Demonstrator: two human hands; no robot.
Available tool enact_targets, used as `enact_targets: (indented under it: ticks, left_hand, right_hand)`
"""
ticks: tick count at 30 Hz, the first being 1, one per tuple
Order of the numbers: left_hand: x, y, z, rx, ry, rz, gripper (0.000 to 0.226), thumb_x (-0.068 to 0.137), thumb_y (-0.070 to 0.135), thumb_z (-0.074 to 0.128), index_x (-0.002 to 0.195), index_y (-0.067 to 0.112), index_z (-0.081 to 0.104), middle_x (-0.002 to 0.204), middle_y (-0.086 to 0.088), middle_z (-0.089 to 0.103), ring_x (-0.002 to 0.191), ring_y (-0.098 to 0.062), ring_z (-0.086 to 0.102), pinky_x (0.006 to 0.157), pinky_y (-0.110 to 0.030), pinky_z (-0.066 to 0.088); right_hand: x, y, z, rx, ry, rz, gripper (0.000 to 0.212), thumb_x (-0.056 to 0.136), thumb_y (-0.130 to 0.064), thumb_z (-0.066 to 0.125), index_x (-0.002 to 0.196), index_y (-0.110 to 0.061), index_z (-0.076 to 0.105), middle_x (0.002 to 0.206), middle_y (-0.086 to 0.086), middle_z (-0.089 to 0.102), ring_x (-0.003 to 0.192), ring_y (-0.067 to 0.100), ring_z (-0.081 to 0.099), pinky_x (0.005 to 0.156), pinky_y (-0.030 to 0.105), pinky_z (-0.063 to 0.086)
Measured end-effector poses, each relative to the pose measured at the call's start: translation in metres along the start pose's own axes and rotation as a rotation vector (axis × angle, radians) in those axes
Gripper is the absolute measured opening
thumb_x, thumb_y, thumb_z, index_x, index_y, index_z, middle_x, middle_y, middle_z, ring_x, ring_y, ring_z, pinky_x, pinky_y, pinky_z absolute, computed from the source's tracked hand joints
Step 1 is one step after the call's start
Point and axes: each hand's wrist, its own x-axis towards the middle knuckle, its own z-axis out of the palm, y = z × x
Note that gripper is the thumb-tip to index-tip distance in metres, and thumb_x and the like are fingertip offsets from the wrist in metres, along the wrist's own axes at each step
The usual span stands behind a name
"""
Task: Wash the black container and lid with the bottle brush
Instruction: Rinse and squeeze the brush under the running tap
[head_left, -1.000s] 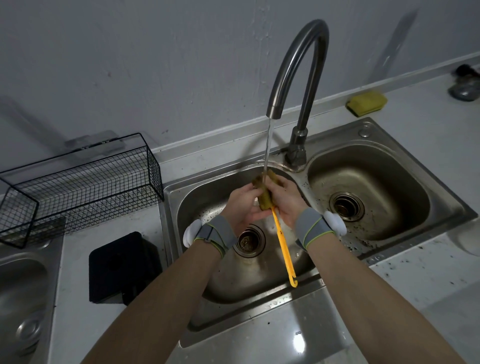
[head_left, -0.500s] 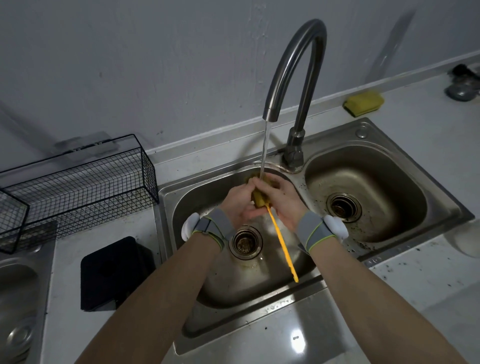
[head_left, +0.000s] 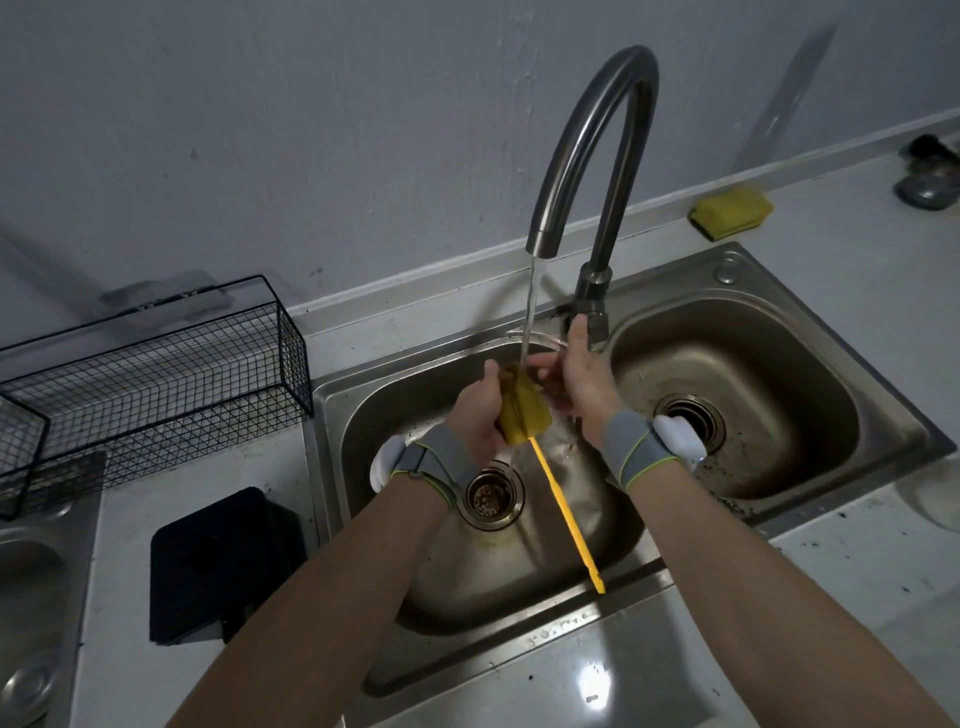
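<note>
The bottle brush (head_left: 522, 413) has a mustard sponge head and a thin yellow handle that slants down to the sink's front rim. My left hand (head_left: 480, 415) is shut around the sponge head under the running water. Just to its right, my right hand (head_left: 576, 376) is open with spread fingers, its fingertips near the top of the sponge and the tap's base. The black container and lid (head_left: 221, 564) lie on the counter left of the sink, apart from both hands.
A curved steel tap (head_left: 592, 156) pours water into the left basin (head_left: 587, 525). The right basin (head_left: 769, 415) has dirt specks. A black wire basket (head_left: 156, 374) stands back left, a yellow sponge (head_left: 732, 212) back right, another steel sink (head_left: 31, 613) far left.
My right hand has let go of the brush head and opened, moving right toward the tap's base. My left hand keeps hold of the sponge head. The camera view shifted slightly.
</note>
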Motion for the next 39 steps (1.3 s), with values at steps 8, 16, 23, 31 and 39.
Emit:
enact_targets:
  ticks: [8,16,23,31,39]
  left_hand:
    - [0.003,0.009,-0.006,-0.009,-0.095,-0.081,0.060,0.093,0.074,0.028,0.080,0.019,0.050,0.069,-0.004,0.052,0.071,-0.014,0.055,0.071,-0.022,0.048]
    - [0.002,0.010,-0.010,-0.119,-0.217,-0.164,0.067,0.091,0.075,0.034,0.082,0.011,0.053,0.076,-0.008,0.046,0.071,-0.020,0.051,0.075,-0.033,0.047]
    - [-0.014,0.019,-0.016,-0.167,-0.234,-0.151,0.058,0.094,0.071,0.030,0.073,0.018,0.041,0.073,-0.003,0.031,0.063,-0.016,0.035,0.062,-0.032,0.035]
    - [-0.023,0.020,-0.023,-0.106,-0.134,-0.093,0.081,0.099,0.066,0.023,0.142,0.002,0.049,0.145,-0.019,0.053,0.135,-0.034,0.049,0.104,-0.052,0.040]
    - [-0.033,0.018,-0.041,0.160,-0.043,0.135,0.060,0.104,0.054,0.023,0.110,0.013,0.067,0.081,0.004,0.069,0.064,-0.010,0.060,0.054,-0.016,0.052]
  right_hand:
    - [0.027,-0.017,-0.024,-0.282,0.221,-0.170,0.029,0.093,-0.042,0.064,0.086,-0.015,0.072,0.106,0.017,0.075,0.104,0.035,0.069,0.096,0.039,0.053]
    - [0.034,-0.042,-0.027,-0.310,0.155,-0.186,0.041,0.101,-0.040,0.045,0.093,-0.012,0.074,0.114,0.020,0.072,0.111,0.037,0.064,0.101,0.045,0.048]
    - [0.021,-0.026,-0.016,-0.116,0.068,-0.142,0.040,0.105,-0.046,0.043,0.109,-0.014,0.065,0.106,0.010,0.070,0.065,0.015,0.067,0.055,0.029,0.055]
    - [-0.027,0.003,0.040,-0.056,-0.277,0.032,0.052,0.088,-0.075,0.048,0.100,-0.028,0.066,0.095,0.001,0.077,0.083,0.017,0.075,0.078,0.045,0.063]
    - [-0.053,0.010,0.051,0.181,-0.277,-0.009,0.047,0.096,-0.036,0.065,0.133,-0.008,0.054,0.097,0.014,0.068,0.069,0.024,0.067,0.060,0.040,0.060]
